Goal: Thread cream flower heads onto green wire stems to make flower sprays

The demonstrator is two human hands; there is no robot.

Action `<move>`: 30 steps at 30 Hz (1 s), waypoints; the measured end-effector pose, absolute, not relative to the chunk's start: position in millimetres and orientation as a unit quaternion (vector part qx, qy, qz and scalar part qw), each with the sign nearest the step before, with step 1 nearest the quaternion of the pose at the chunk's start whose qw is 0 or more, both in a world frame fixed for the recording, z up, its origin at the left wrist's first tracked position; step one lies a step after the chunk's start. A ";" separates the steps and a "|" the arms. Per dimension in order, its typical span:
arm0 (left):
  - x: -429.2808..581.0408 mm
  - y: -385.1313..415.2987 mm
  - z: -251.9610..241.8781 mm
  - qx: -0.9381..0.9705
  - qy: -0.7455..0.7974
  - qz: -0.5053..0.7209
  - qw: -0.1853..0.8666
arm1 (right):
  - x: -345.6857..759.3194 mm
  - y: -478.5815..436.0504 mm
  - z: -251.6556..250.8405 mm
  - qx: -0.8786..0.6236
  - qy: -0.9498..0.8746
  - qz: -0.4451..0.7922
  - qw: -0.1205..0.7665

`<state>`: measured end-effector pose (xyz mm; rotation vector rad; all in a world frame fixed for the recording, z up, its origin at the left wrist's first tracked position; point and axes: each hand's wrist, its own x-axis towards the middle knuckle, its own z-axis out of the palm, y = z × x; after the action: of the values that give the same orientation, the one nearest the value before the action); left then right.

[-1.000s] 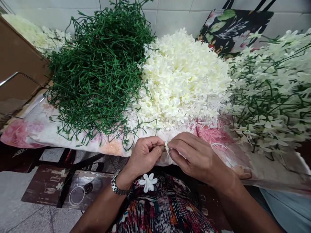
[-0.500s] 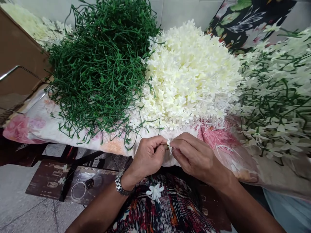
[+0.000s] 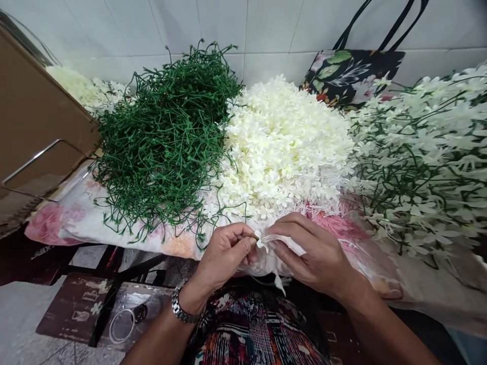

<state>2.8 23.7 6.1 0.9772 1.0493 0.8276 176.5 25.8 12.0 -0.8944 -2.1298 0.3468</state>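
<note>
In front of my body, my left hand (image 3: 224,256) is closed, thumb and forefinger pinching a small white artificial flower (image 3: 260,239). My right hand (image 3: 310,251) meets it from the other side, its fingers closed on a strip of white petals (image 3: 291,244). Below the hands dangles another white petal piece (image 3: 279,284); what it is attached to is hidden. Just beyond them lie a tangled heap of green plastic stems (image 3: 163,147) on the left and a mound of cream-white artificial blossoms (image 3: 281,147) in the middle.
White flowers on green stems (image 3: 429,172) are piled at the right. A floral cloth (image 3: 125,223) covers the work surface. At the left stands a cardboard box (image 3: 41,101) beside a metal wire frame (image 3: 34,159). A black floral bag (image 3: 350,76) leans against the tiled wall.
The view has tilted up, showing more wall and bag. A strip of white petals now shows in my right hand. The flower that hung below my left hand no longer shows there.
</note>
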 end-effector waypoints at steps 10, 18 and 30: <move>0.9 19.4 10.5 0.527 0.480 0.375 0.593 | 176.3 26.8 21.2 -0.354 -0.843 0.180 0.364; 4.3 17.5 1.8 0.532 0.494 0.357 0.587 | 170.6 27.4 13.5 -0.354 -0.854 0.139 0.355; 9.8 21.9 -4.4 0.527 0.511 0.371 0.569 | 164.4 32.1 -0.3 -0.372 -0.842 0.155 0.358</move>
<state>9.8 21.9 -4.4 1.2374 1.1986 0.8706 164.4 32.1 -0.3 -0.9600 -2.1741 0.4002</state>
